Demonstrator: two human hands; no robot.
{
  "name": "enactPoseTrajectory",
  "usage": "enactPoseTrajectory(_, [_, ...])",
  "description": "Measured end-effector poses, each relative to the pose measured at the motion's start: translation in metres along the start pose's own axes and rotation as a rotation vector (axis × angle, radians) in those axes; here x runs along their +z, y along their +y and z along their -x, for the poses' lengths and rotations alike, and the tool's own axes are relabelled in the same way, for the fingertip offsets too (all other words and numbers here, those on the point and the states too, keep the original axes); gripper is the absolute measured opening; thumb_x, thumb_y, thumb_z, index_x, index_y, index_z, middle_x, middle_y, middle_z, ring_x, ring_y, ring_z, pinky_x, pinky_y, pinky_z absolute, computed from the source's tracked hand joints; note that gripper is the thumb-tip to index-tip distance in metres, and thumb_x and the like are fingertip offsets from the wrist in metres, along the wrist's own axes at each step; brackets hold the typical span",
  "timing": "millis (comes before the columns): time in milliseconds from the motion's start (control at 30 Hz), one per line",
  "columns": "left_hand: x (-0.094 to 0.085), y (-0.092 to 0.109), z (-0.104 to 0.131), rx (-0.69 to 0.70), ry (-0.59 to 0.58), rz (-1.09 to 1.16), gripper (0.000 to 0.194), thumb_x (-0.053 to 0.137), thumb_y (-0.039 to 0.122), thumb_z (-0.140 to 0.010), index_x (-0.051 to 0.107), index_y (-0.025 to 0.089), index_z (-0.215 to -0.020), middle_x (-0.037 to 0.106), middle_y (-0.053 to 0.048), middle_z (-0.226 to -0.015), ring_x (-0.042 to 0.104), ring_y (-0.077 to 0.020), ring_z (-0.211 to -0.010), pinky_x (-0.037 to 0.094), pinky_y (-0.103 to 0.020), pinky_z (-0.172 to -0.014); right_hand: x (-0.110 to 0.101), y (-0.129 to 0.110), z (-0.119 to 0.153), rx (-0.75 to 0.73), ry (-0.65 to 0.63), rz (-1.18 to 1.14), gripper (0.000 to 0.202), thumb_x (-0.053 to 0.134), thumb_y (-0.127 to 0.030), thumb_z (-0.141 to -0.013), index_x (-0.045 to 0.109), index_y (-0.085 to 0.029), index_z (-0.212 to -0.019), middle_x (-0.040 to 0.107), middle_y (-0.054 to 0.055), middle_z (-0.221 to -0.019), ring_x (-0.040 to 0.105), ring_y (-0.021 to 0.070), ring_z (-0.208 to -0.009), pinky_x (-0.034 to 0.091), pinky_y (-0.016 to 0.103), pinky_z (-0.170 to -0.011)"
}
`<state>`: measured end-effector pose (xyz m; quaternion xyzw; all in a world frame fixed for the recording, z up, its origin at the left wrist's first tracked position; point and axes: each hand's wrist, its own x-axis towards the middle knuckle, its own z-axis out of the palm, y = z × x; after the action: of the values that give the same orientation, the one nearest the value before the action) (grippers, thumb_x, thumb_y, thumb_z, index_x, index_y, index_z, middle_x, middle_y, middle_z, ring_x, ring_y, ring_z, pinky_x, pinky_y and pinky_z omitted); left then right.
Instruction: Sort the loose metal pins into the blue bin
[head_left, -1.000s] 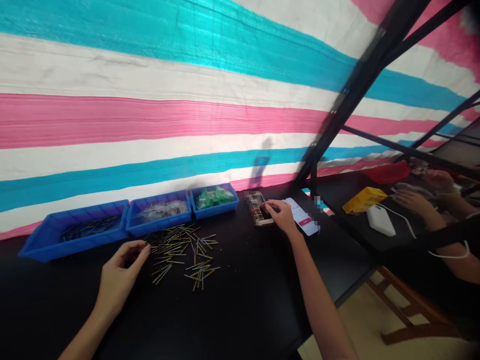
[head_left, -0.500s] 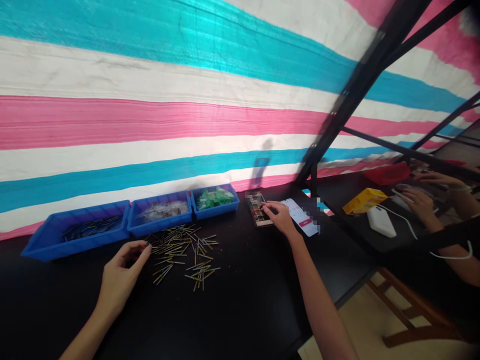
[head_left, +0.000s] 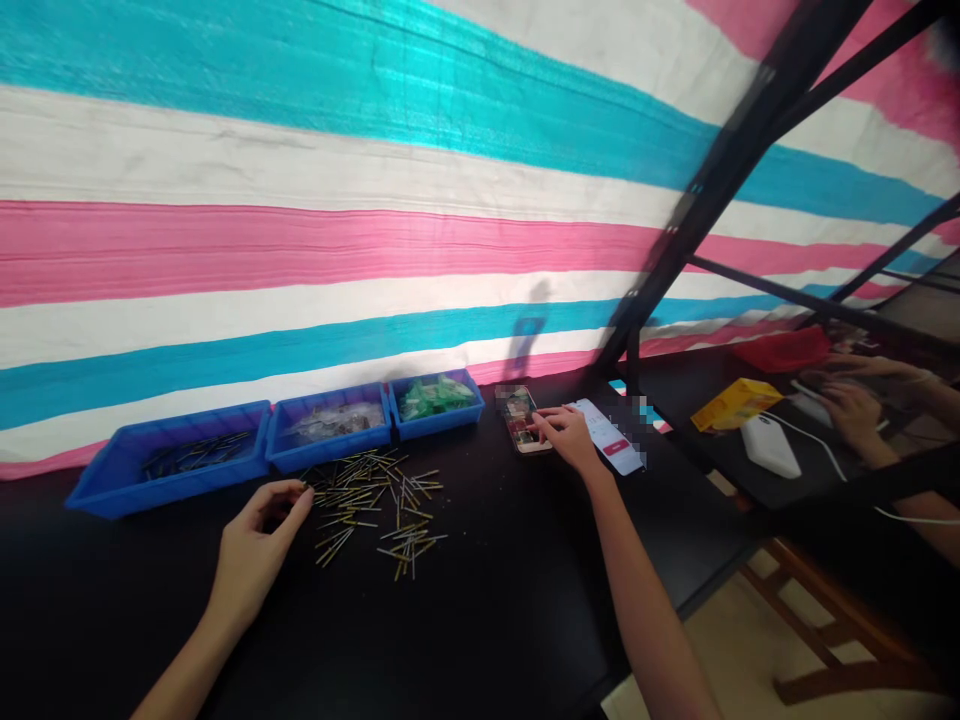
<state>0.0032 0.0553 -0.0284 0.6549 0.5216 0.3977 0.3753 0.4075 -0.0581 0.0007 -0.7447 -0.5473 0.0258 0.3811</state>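
My left hand (head_left: 259, 535) rests at the left edge of a loose pile of thin metal pins (head_left: 367, 495), thumb and fingertips pressed together; whatever is between them is too small to make out. My right hand (head_left: 566, 435) is over a phone (head_left: 519, 420), its fingers apart and a fingertip at the screen. Beside that hand lies a second phone (head_left: 611, 435) with a white screen. Behind the pins stand three blue bins in a row: one with dark thin pieces (head_left: 112, 480), one with clear plastic bags (head_left: 276, 455), one with green bags (head_left: 400, 428).
Black frame bars (head_left: 675, 235) rise at the right. Beyond them are a yellow box (head_left: 735, 403), a white device (head_left: 771, 446) with a cable, a red item (head_left: 784, 348) and another person's hands (head_left: 855, 410). A wooden chair (head_left: 832, 625) stands lower right. Striped sheeting hangs behind.
The view has shifted slightly, so the bins and pins appear a little further right. My left hand keeps its pinch by the pins. My right hand remains over the phone.
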Motion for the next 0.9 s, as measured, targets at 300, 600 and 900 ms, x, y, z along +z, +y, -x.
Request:
enactPoseTrajectory(300, [0.0004, 0.0013, -0.0008, 0.008, 0.009, 0.014, 0.032, 0.063, 0.048, -0.066, 0.059, 0.023, -0.086, 0.061, 0.002, -0.082, 0.058, -0.0162, -0.076, 0.046, -0.024, -0.069, 0.0007, -0.0012, 0.0004, -0.001, -0.011, 0.005, 0.046, 0.051, -0.040, -0.079, 0.051, -0.023, -0.037, 0.069, -0.001, -0.062, 0.063, 0.0227, -0.088, 0.026, 0.044, -0.096])
enactPoseTrajectory(600, [0.0006, 0.0000, -0.0010, 0.010, -0.001, 0.015, 0.033, 0.063, 0.049, -0.066, 0.059, 0.023, -0.086, 0.060, 0.001, -0.082, 0.058, -0.0164, -0.076, 0.045, -0.025, -0.070, -0.0009, -0.0051, -0.0008, 0.001, 0.101, -0.028, 0.035, 0.050, -0.039, -0.080, 0.059, -0.023, -0.051, 0.070, 0.001, -0.071, 0.062, 0.0218, -0.088, 0.034, 0.038, -0.091])
enactPoseTrajectory(900, [0.0012, 0.0047, 0.0009, -0.005, -0.001, 0.043, 0.032, 0.063, 0.047, -0.067, 0.058, 0.023, -0.086, 0.059, 0.001, -0.082, 0.057, -0.0159, -0.075, 0.045, -0.025, -0.070, 0.0070, -0.0022, -0.0007, -0.005, 0.039, -0.015, 0.037, 0.049, -0.041, -0.081, 0.062, -0.023, -0.050, 0.069, 0.001, -0.068, 0.061, 0.0210, -0.090, 0.036, 0.035, -0.090])
